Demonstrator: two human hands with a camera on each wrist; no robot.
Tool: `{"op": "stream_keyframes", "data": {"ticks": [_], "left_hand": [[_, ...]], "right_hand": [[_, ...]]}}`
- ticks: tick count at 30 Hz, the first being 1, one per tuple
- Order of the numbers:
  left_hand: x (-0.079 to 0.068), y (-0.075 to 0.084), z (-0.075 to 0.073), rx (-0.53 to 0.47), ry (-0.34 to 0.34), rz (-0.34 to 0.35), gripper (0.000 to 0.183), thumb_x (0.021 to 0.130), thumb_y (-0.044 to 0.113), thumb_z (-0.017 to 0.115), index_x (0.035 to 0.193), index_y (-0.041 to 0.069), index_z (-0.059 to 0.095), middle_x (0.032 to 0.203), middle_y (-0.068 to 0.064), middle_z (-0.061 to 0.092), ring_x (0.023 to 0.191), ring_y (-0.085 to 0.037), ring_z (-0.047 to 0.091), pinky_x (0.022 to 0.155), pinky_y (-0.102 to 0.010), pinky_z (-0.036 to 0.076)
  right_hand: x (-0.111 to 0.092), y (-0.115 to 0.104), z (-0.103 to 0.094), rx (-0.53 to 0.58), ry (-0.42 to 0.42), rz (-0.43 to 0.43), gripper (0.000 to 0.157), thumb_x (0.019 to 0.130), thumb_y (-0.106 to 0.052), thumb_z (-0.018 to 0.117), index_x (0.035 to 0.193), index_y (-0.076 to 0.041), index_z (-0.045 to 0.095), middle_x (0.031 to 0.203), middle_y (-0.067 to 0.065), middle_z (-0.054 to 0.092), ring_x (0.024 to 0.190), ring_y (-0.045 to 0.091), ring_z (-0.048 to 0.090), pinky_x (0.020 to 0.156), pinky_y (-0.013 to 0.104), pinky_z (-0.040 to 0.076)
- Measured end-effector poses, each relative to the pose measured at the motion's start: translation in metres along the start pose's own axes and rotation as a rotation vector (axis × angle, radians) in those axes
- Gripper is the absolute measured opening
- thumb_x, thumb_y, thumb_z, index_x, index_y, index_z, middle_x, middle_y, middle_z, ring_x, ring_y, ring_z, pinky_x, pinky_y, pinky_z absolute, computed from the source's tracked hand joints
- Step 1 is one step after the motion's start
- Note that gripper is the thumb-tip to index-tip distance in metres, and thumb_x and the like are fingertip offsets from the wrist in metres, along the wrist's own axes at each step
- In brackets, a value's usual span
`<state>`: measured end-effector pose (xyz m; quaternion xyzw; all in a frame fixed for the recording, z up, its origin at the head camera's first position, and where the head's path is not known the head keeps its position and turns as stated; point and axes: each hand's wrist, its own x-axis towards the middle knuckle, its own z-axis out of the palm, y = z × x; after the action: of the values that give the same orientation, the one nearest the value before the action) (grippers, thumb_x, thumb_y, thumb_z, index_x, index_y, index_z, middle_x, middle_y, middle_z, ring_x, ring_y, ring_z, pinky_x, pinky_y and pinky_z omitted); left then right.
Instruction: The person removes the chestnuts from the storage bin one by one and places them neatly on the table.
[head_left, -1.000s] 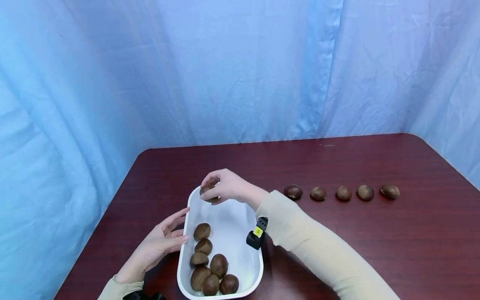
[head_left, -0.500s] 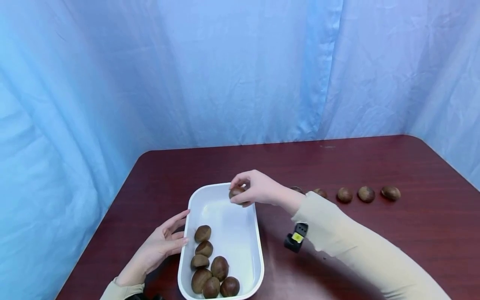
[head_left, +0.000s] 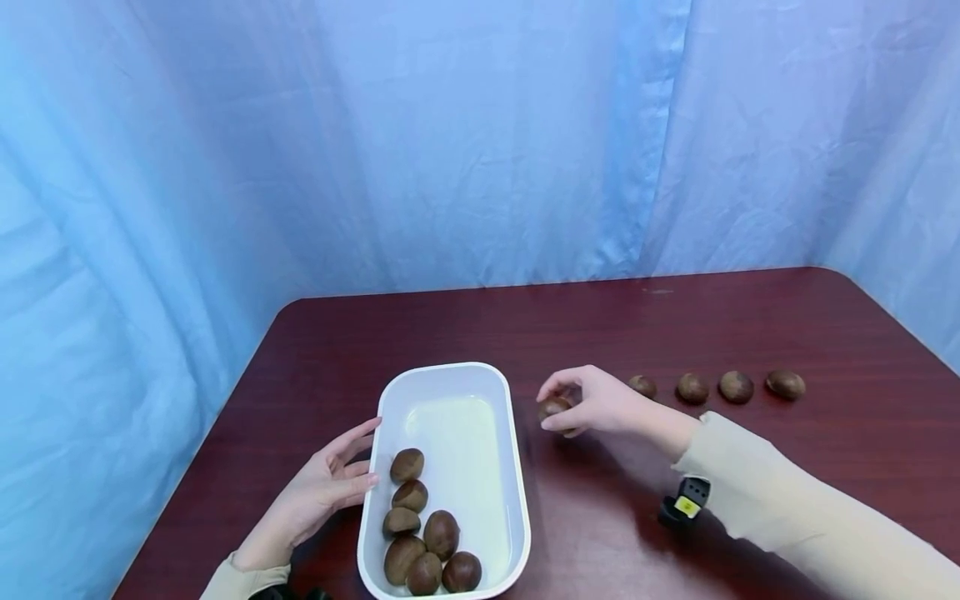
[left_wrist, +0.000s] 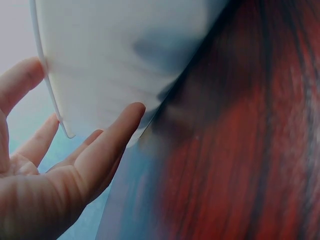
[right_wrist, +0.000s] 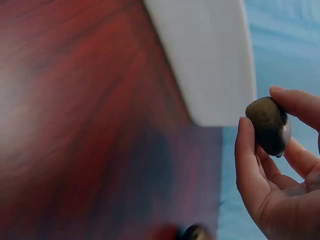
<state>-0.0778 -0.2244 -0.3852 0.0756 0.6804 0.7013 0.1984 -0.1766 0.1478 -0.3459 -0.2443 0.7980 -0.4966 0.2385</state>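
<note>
Right wrist view: the thumb and fingertips of the right hand (right_wrist: pixel 286 197) pinch a chestnut (right_wrist: pixel 269 126) by its sides, leaving much of its shell bare. That hold looks secure for something so rounded; a light, even squeeze should serve, since pressing harder could make it slip. The head view puts the chestnut just right of the tray (head_left: pixel 517 467); whether it touches the table (head_left: pixel 675 325) I cannot tell. The left hand (head_left: pixel 315 492) has its fingers spread against the tray's left side; gentle contact there should steady it without shoving it. Inside, seven nuts (head_left: pixel 442 534) gather toward the near end. Farther right, four nuts (head_left: pixel 737 387) show in a row, one partly hidden by the right arm, so the sleeve is best held clear.
</note>
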Motion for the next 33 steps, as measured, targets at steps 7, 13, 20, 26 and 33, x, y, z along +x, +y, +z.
{"op": "stream_keyframes", "data": {"ticks": [7,13,20,26,33], "left_hand": [[0.001,0.002,0.000,0.011,0.000,-0.007,0.077,0.091,0.004,0.059,0.151,0.003,0.011,0.148,-0.029,0.019,0.108,-0.010,0.061,0.083,-0.030,0.053],[0.001,0.002,0.000,0.011,0.004,-0.006,0.077,0.091,0.004,0.060,0.151,0.003,0.011,0.148,-0.029,0.020,0.108,-0.010,0.061,0.083,-0.030,0.054],[0.001,0.001,0.000,0.007,0.001,-0.006,0.077,0.091,0.004,0.060,0.151,0.002,0.011,0.147,-0.028,0.022,0.108,-0.010,0.061,0.083,-0.030,0.054],[0.002,0.000,0.000,0.002,0.004,-0.012,0.078,0.091,0.005,0.060,0.151,0.003,0.010,0.148,-0.028,0.020,0.108,-0.009,0.061,0.083,-0.029,0.053],[0.002,0.001,0.000,0.007,0.012,-0.016,0.078,0.091,0.005,0.061,0.151,0.003,0.011,0.149,-0.030,0.017,0.107,-0.009,0.061,0.084,-0.030,0.053]], "right_hand": [[-0.018,0.025,-0.009,0.000,0.033,0.059,0.033,0.081,-0.008,0.073,0.107,0.007,0.060,0.099,0.014,0.058,0.074,0.016,0.060,0.064,0.036,0.056],[-0.025,0.040,-0.010,-0.063,0.034,0.062,0.029,0.081,-0.011,0.073,0.103,0.002,0.061,0.084,0.008,0.062,0.068,0.014,0.062,0.062,0.032,0.056],[-0.027,0.049,-0.005,-0.110,0.025,0.029,0.028,0.081,-0.013,0.074,0.103,0.000,0.062,0.086,0.006,0.063,0.067,0.014,0.062,0.059,0.029,0.054],[-0.028,0.049,-0.005,-0.151,0.023,0.040,0.029,0.080,-0.016,0.075,0.103,-0.003,0.064,0.083,0.005,0.064,0.065,0.015,0.063,0.059,0.029,0.054],[-0.029,0.048,-0.007,-0.159,0.020,0.030,0.034,0.079,-0.018,0.077,0.105,0.000,0.065,0.083,0.006,0.067,0.061,0.015,0.063,0.057,0.030,0.054]]}}
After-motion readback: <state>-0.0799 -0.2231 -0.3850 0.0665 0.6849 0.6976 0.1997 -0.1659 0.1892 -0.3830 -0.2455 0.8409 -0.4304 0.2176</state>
